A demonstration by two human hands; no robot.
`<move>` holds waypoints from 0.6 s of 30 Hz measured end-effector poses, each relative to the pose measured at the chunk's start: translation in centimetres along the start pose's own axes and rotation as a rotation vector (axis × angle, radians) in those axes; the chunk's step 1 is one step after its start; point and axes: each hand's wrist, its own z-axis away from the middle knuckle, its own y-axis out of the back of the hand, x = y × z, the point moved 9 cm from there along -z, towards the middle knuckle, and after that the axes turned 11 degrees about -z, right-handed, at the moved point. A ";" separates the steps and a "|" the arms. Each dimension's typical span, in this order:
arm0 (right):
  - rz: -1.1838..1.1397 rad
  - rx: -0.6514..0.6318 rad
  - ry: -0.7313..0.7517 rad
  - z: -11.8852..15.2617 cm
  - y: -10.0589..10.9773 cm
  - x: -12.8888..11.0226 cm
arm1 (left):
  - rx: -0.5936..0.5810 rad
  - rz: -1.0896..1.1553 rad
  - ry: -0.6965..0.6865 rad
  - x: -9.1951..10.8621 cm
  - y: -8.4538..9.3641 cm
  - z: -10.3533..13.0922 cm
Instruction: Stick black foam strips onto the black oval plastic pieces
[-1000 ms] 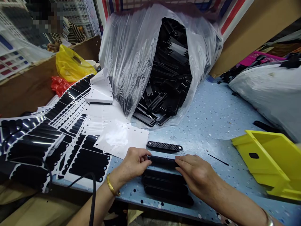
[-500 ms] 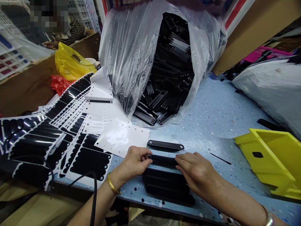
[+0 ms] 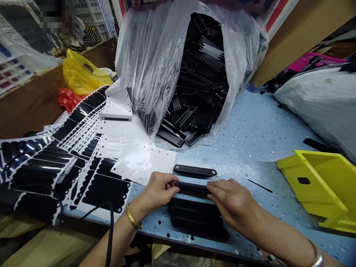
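Between my two hands lies a long black strip-shaped piece [image 3: 192, 188] with rounded ends. My left hand [image 3: 162, 189] pinches its left end between thumb and fingers. At the right end, my right hand [image 3: 229, 194] grips it with the fingers close together. Just beyond it sits a black strip with a lattice face [image 3: 195, 170] and a round hole at each end. Nearer to me, several smooth black strips [image 3: 197, 218] lie side by side close to the table's front edge, partly behind my right hand.
A clear plastic bag [image 3: 155, 66] full of black parts stands at the back. Sheets of black stickers [image 3: 107, 185] and white backing sheets [image 3: 141, 163] cover the left. On the right are a yellow bin [image 3: 319, 185] and a thin black strip [image 3: 260, 185]. A person [image 3: 80, 35] sits back left.
The whole view has shifted very slightly. Both hands keep their hold on the black strip, and nothing else has visibly moved on the table.
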 end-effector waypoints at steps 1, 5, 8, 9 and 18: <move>0.002 0.002 -0.001 0.0 0.0 0.0 | 0.000 0.001 0.002 0.0 0.0 0.0; 0.015 -0.003 -0.014 0.1 -0.2 0.1 | -0.003 0.005 0.007 0.1 0.0 0.0; 0.014 -0.016 -0.023 0.2 -0.4 0.2 | -0.010 0.009 0.006 0.2 0.0 0.1; 0.012 -0.021 -0.025 0.2 -0.5 0.2 | -0.011 0.011 0.009 0.2 0.0 0.1; 0.013 -0.044 -0.009 0.3 -0.8 0.4 | -0.011 -0.013 -0.025 -0.2 -0.2 0.1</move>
